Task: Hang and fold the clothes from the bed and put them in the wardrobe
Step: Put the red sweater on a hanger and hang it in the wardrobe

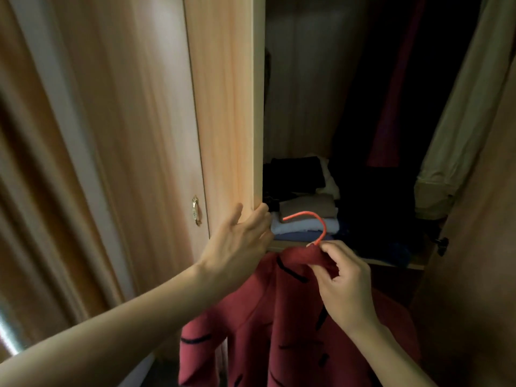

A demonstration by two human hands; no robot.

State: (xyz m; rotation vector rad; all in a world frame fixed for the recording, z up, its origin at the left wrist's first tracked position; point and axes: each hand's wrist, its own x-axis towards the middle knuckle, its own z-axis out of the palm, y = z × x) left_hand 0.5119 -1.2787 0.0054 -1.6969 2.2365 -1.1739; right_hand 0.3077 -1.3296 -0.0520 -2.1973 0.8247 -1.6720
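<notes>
A red garment (279, 325) with short black stripes hangs from a hanger with a red hook (312, 222). My right hand (346, 283) pinches the garment's collar just under the hook, in front of the open wardrobe. My left hand (240, 244) lies with straight fingers against the edge of the light wooden wardrobe door (223, 107), fingertips at the door's inner edge. The hanger's shoulders are hidden inside the garment.
A stack of folded clothes (304, 208) in black, beige, white and blue sits on the wardrobe shelf (391, 261). Dark, maroon and pale garments (452, 129) hang at the right. A closed door with a metal handle (196, 210) is left; another door (480, 247) stands right.
</notes>
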